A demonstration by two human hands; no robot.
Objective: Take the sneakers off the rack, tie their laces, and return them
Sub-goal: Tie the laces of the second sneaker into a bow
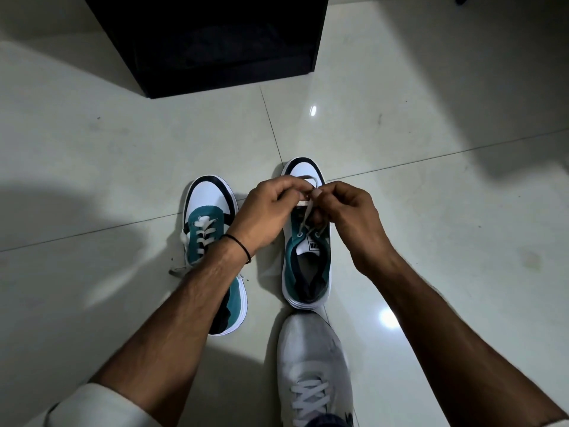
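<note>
Head view looks down at a pale tiled floor [431, 241]. Two green and white shoes sit side by side on it, off the rack [215, 41], which is the dark box well apart at the top.

Both hands are over the right shoe [306, 272]. The left hand [264, 211] is curled with its fingers pinched on the white lace [304, 218]. The right hand [348, 208] is curled too and pinches the same lace just beside it. I think a bow is being made, but it is not done yet.

The left shoe [204, 223] has loose lace ends lying on the floor, so it looks untied. Both shoes must go back on the rack after that.

The hands hide the knot. An arm covers part of the left shoe. Inside the rack is too dark to see. A grey shoe [314, 365] is cut off at the bottom.
</note>
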